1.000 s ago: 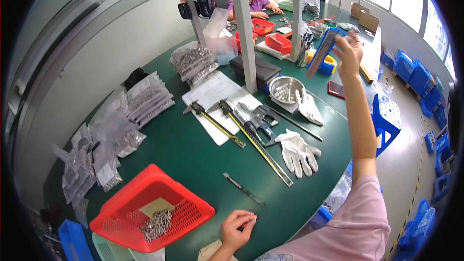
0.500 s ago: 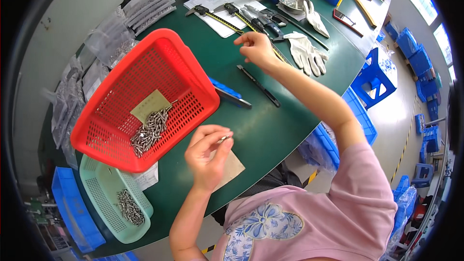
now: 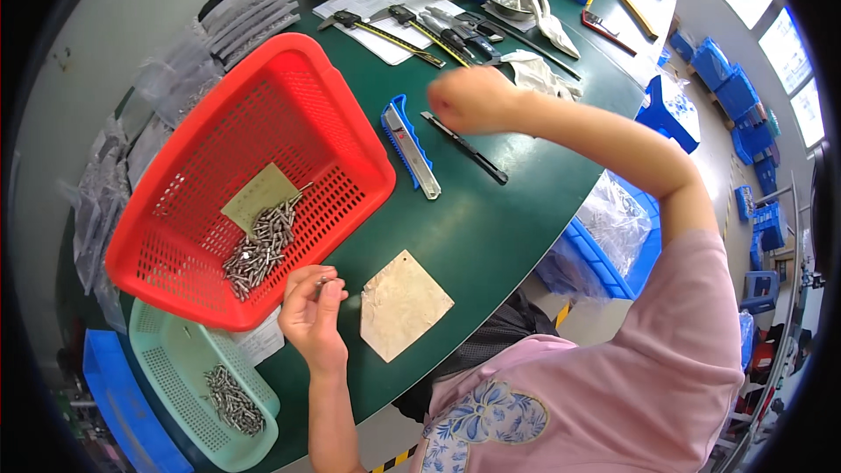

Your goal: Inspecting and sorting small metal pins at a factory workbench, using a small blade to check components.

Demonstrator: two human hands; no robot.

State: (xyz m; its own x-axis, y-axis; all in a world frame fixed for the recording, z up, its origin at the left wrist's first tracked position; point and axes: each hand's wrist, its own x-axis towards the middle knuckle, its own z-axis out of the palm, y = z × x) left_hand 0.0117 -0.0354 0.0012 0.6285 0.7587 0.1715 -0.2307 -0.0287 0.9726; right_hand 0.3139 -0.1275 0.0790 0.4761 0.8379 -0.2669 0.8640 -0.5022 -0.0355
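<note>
Pinched between the fingertips of my left hand [image 3: 311,315] is a small shiny metal part [image 3: 326,279], just in front of the red plastic basket [image 3: 363,177]. A heap of similar metal pins [image 3: 261,250] and a yellowish card [image 3: 260,199] lie in that basket. My right hand [image 3: 477,101] is curled above the table, smeared by motion, its fingers too blurred to read. Below it lie a slim black knife [image 3: 464,147] and a blue-and-silver utility knife [image 3: 410,147]. A worn beige board [image 3: 406,305] lies on the table right of my left hand.
A pale green basket [image 3: 166,359] with more metal pins stands at the near left, by a blue bin [image 3: 131,407]. Calipers [image 3: 394,39], white gloves [image 3: 536,73] and a metal bowl [image 3: 512,0] lie farther back. Bagged parts [image 3: 250,22] line the left side.
My left hand has moved left and toward me with the metal part, uncovering the beige board. My right hand has shifted slightly, its forearm now more level. The utility knife now lies flat, turned more upright.
</note>
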